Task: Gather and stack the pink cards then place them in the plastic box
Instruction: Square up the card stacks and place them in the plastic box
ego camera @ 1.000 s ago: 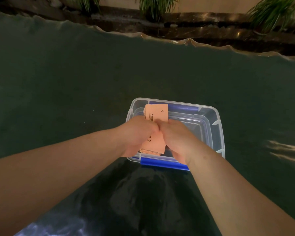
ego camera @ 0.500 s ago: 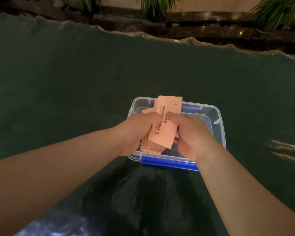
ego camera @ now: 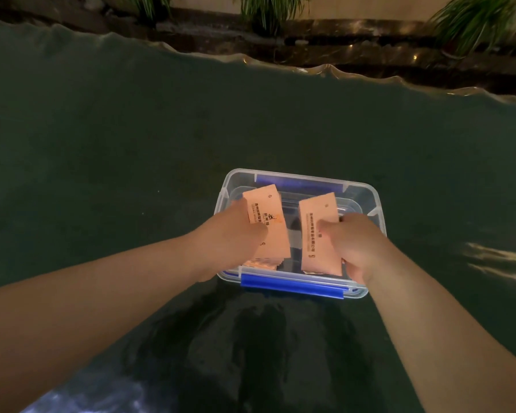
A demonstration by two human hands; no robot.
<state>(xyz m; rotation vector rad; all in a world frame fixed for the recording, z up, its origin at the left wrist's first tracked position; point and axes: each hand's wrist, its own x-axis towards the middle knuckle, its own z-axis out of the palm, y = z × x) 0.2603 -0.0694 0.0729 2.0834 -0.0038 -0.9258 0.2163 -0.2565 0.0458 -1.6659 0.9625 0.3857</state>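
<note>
A clear plastic box [ego camera: 370, 201] with blue clips sits open on the dark table, just beyond my forearms. Over its left half my left hand [ego camera: 236, 234] grips a stack of pink cards [ego camera: 268, 216] with printed text on top. Above the right half my right hand [ego camera: 355, 242] pinches a separate pink card [ego camera: 319, 234], thumb on its face. Both sets of cards tilt up toward me. The edges of more pink cards [ego camera: 261, 265] show under the left stack, near the box's front wall.
The dark green table [ego camera: 131, 159] has a glossy plastic cover with a wavy far edge [ego camera: 325, 68]. Beyond it run a dark ledge and several green plants [ego camera: 268, 10]. Light reflections shine on the cover at the right [ego camera: 501, 260] and bottom left.
My hands were together on one stack of pink cards. They have moved apart: the right hand has drawn a card to the right while the left keeps the rest.
</note>
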